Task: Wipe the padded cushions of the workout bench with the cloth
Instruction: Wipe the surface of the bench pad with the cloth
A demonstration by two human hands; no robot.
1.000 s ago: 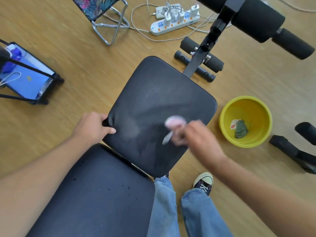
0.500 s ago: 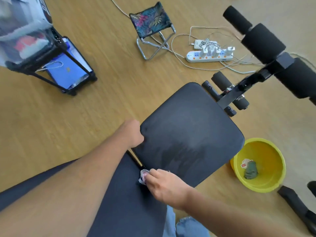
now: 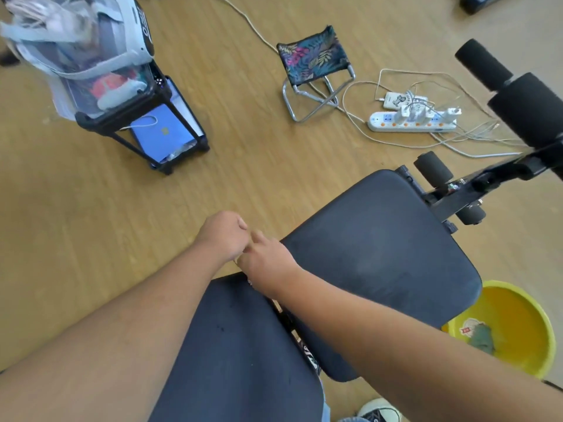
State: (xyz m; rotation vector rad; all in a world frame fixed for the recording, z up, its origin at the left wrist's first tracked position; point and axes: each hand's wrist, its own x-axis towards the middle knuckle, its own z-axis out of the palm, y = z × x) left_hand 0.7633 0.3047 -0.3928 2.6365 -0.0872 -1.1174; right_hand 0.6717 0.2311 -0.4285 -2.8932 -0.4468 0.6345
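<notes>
The workout bench has two black padded cushions: the far cushion point(image 3: 380, 254) and the near cushion point(image 3: 243, 345), with a narrow gap between them. My left hand point(image 3: 224, 236) is curled into a fist just off the far cushion's left corner. My right hand point(image 3: 268, 260) touches it, resting on that corner above the gap. The cloth is almost wholly hidden under my right hand; only a pale speck point(image 3: 249, 281) shows below the hand. Whether my left hand holds any of it is hidden.
A yellow basin point(image 3: 545, 324) with a green rag point(image 3: 484, 338) sits on the floor at the right. The bench's foam rollers point(image 3: 530, 108) rise at far right. A power strip point(image 3: 411, 121) with cables, a folding stool point(image 3: 313, 56) and a black rack point(image 3: 158, 95) stand on the wooden floor beyond.
My right hand carried the cloth from the far cushion's middle to its near left corner, then up against my left hand. My left hand let go of the cushion edge. The view swung left.
</notes>
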